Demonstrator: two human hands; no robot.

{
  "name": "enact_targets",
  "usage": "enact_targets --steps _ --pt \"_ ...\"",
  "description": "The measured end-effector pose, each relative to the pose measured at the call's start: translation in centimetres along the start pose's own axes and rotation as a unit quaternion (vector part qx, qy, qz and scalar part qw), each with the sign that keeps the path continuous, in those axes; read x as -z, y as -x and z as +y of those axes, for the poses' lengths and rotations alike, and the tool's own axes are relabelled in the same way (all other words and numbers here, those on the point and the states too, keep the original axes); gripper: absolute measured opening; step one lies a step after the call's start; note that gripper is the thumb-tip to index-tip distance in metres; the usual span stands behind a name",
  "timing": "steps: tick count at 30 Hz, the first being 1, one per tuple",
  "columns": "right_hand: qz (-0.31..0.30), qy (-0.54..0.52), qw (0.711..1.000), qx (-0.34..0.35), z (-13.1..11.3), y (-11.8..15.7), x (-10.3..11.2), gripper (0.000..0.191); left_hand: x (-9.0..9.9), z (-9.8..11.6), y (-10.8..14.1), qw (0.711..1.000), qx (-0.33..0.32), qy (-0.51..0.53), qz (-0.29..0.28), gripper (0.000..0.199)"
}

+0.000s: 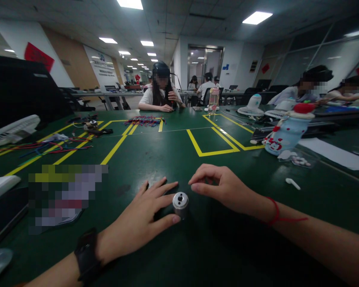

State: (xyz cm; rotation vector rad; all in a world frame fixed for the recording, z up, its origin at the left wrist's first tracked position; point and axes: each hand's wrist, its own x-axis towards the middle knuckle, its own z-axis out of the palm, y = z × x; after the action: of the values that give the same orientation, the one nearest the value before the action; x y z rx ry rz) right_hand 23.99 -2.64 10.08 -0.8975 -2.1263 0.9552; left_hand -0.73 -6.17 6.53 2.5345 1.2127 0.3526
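Observation:
A small silver metal cylinder (180, 204), which looks like a small motor, stands upright on the green table. Its top face has a dark centre hole and two smaller dark spots. My left hand (146, 217) grips it lightly at its left side between thumb and index finger, while the other fingers are stretched out over the table. Just right of and beyond the cylinder, my right hand (224, 185) hovers with thumb and index fingertips pinched together. Anything between those tips is too small to make out.
Yellow tape (218, 153) marks the green table (155, 155). Coloured wires (145, 120) lie farther back, others to the left. On the right are a blue bottle (290, 131), a white earbud (292, 183) and paper (338, 153). A person (161, 95) sits opposite.

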Motion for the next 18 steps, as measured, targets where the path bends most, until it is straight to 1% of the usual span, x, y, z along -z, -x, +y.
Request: enact_targets --steps 3,5,9,12,14,15,16,18 --pt "-0.097 0.045 0.994 0.019 1.5 0.3 0.7 0.018 0.2 -0.2 -0.1 1.000 0.002 -0.006 -0.014 0.043" --pt "-0.132 0.087 0.987 0.042 2.5 0.5 0.7 0.019 0.1 -0.2 -0.3 1.000 0.003 -0.010 -0.018 0.043" --pt "-0.141 0.151 0.976 0.065 3.6 1.0 0.3 0.017 -0.3 -0.1 -0.6 1.000 -0.005 -0.008 -0.010 0.043" --pt "-0.140 0.140 0.978 0.062 3.1 1.1 0.3 0.021 -0.2 0.0 -0.6 1.000 -0.007 -0.005 -0.011 0.041" --pt "-0.130 0.094 0.986 0.048 2.5 0.8 0.6 0.028 0.1 0.1 -0.3 1.000 -0.001 -0.007 -0.018 0.041" --pt "-0.113 0.065 0.991 0.033 2.2 0.6 0.7 0.031 0.4 0.0 -0.1 1.000 0.002 -0.010 -0.022 0.041" --pt "-0.082 0.034 0.996 0.010 2.1 0.3 0.9 0.032 0.6 0.0 0.2 1.000 0.005 -0.012 -0.027 0.041" --pt "0.021 -0.018 0.998 -0.052 2.6 -0.4 1.5 0.031 1.0 -0.2 0.7 0.999 0.008 -0.015 -0.033 0.041"
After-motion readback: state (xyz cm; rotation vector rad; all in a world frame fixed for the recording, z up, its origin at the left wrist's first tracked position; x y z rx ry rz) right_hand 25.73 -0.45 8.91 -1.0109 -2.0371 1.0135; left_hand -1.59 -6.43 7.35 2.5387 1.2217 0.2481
